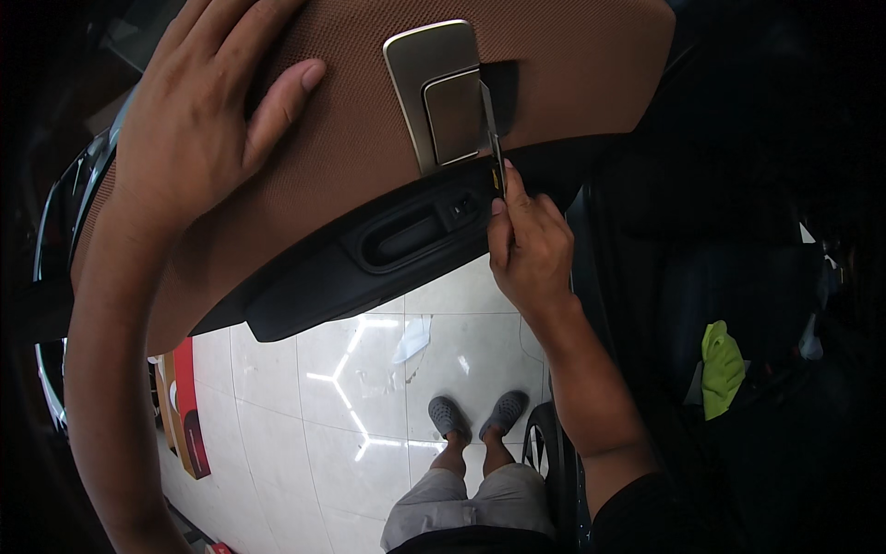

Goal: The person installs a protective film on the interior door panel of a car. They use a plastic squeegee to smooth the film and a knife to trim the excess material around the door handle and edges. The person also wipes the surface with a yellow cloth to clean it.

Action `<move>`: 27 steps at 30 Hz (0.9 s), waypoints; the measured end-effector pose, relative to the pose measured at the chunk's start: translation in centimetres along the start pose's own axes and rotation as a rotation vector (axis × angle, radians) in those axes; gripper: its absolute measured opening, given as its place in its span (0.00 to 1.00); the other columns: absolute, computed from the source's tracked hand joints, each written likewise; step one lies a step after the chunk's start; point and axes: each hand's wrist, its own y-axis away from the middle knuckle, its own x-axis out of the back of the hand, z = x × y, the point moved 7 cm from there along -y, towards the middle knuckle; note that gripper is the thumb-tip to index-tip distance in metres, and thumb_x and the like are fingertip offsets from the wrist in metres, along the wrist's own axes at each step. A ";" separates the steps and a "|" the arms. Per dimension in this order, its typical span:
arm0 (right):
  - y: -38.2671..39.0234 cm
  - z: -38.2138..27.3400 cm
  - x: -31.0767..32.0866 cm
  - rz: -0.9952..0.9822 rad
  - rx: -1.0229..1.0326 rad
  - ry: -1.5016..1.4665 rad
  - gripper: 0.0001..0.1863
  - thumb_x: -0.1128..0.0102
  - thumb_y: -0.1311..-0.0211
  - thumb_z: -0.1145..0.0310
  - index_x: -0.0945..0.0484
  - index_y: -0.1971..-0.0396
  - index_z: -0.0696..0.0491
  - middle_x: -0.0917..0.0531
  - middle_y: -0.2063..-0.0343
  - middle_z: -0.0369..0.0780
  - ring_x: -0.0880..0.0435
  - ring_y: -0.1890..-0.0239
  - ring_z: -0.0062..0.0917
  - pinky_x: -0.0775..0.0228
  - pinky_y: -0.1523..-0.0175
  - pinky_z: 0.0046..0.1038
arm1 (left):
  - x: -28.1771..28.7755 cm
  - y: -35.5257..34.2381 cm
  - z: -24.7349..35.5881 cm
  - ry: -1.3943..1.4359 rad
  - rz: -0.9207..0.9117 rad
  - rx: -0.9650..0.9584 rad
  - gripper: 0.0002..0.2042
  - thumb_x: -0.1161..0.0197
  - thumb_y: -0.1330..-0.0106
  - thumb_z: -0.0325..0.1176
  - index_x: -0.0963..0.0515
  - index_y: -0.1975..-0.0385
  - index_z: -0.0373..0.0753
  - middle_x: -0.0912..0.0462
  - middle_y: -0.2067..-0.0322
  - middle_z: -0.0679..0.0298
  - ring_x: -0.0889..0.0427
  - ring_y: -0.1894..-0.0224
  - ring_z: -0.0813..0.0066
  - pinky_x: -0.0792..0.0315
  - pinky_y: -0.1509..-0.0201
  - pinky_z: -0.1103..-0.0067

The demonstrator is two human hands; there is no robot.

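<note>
My left hand (pixel 198 115) lies flat on the brown textured panel (pixel 341 120) of a car door, thumb spread and fingertips cut off by the upper edge of the picture. My right hand (pixel 533 240) grips a utility knife (pixel 498 175), mostly covered by my fingers. Its thin blade points up along the right side of the metallic inner door handle plate (pixel 426 51). The blade is at the plate's edge or very close to it; I cannot tell whether it touches. Within the plate sits a smaller rectangular lever (pixel 454 115).
Below the handle runs a black armrest (pixel 305 286) with a recessed pull and a small switch (pixel 461 205). A white sheet (pixel 413 340) lies on the glossy tiled floor (pixel 268 434). Red and brown boxes (pixel 192 415) stand at left. A yellow-green cloth (pixel 722 369) rests in the dark interior.
</note>
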 end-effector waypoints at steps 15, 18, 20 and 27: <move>1.9 0.7 -1.1 -0.039 -0.012 0.009 0.25 0.40 0.41 0.80 0.28 0.42 0.68 0.23 0.84 0.41 0.25 0.82 0.26 0.30 0.72 0.28 | 1.2 -0.7 1.5 0.039 0.102 -0.029 0.27 0.40 0.37 0.42 0.30 0.47 0.26 0.26 0.53 0.45 0.26 0.53 0.50 0.30 0.46 0.64; 2.3 0.9 -1.2 -0.061 -0.038 0.013 0.26 0.39 0.41 0.81 0.29 0.41 0.67 0.23 0.84 0.42 0.25 0.82 0.27 0.31 0.72 0.29 | 1.3 -0.7 1.6 0.025 0.110 -0.026 0.26 0.40 0.38 0.42 0.29 0.47 0.26 0.26 0.54 0.45 0.26 0.54 0.50 0.29 0.47 0.64; 2.6 1.0 -1.3 -0.070 -0.038 0.023 0.26 0.39 0.41 0.81 0.29 0.41 0.67 0.23 0.83 0.42 0.26 0.82 0.27 0.31 0.72 0.29 | 1.3 -0.7 1.8 0.012 0.119 -0.029 0.26 0.40 0.38 0.42 0.29 0.47 0.26 0.26 0.54 0.45 0.25 0.54 0.50 0.29 0.48 0.64; 3.4 1.3 -1.8 -0.082 -0.048 0.029 0.26 0.39 0.42 0.81 0.29 0.41 0.67 0.22 0.83 0.42 0.25 0.81 0.28 0.31 0.72 0.29 | 1.3 -0.6 1.7 0.018 0.153 -0.068 0.26 0.40 0.37 0.42 0.29 0.47 0.25 0.25 0.55 0.45 0.25 0.55 0.49 0.28 0.49 0.64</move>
